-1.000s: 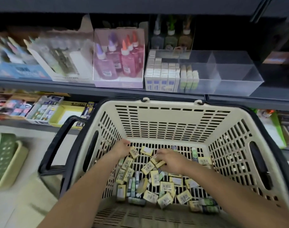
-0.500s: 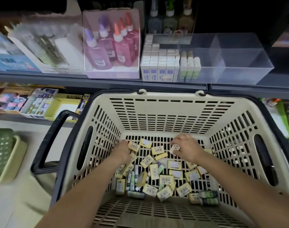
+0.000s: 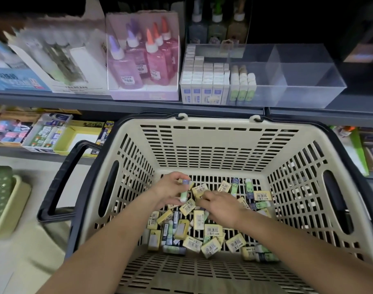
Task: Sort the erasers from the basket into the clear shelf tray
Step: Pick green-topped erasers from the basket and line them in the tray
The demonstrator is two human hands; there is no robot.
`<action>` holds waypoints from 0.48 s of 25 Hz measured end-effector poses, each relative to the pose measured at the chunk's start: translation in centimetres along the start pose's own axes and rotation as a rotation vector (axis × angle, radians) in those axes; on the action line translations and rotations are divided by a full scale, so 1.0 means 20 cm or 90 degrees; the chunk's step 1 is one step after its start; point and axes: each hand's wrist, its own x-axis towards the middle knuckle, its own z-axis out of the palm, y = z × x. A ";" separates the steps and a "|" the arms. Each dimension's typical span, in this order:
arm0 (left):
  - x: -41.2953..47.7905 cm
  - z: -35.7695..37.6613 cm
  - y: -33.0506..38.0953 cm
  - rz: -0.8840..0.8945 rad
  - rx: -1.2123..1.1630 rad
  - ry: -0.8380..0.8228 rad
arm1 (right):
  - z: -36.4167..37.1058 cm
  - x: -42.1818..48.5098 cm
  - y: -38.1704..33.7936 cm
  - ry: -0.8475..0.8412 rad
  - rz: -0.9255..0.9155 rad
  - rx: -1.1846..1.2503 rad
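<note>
Shop shelves ahead: tray [image 3: 308,81] half filled. Your left hand [image 3: 170,188] pinches a green eraser [image 3: 184,195]; your right hand [image 3: 220,206] curls into the basket [image 3: 213,143] pile, grip unclear. Gather matching ones first.

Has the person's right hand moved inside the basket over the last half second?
Yes. The right hand has pulled back from the slotted beige plastic basket's far wall and slid left toward the left hand.
</note>
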 end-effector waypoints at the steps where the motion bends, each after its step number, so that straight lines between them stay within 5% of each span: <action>1: 0.00 0.02 0.00 0.005 0.006 -0.014 | 0.00 0.01 -0.01 0.001 0.007 0.001; 12: 0.02 0.01 0.00 -0.019 -0.045 0.012 | -0.16 -0.06 0.12 -0.007 0.105 0.159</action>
